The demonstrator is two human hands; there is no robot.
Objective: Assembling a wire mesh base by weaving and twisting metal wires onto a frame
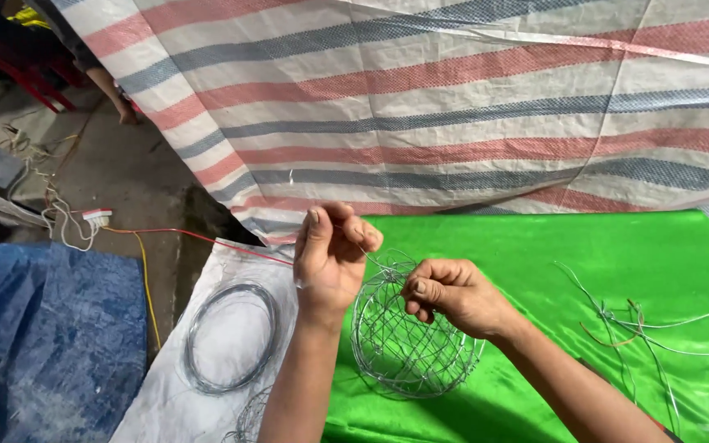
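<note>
Centre frame: I'm pinching a thin wire [368, 258] in my left hand [330, 258], pulling up-left; right hand [453, 295], fingers clamped on the wire ball [408, 349], is sitting nearer it.

The round ball frame [408, 336] is made of thin, bare metal wire, silver-grey and a little shiny. The left hand [330, 258] pinches a loose end of this wire, and the right hand [453, 295] rests on the frame's top. Under it lies a bright green cloth [535, 254], smooth and glossy like satin, with soft folds. More shiny wire pieces [658, 324] lie on that cloth. A coil of wire [231, 336], darker and duller, sits on a white woven plastic sack [174, 394], which looks rough and matt. The striped sheet [453, 98] behind is woven plastic too, a bit crinkled. The blue tarp [43, 344] looks worn and dull.
</note>
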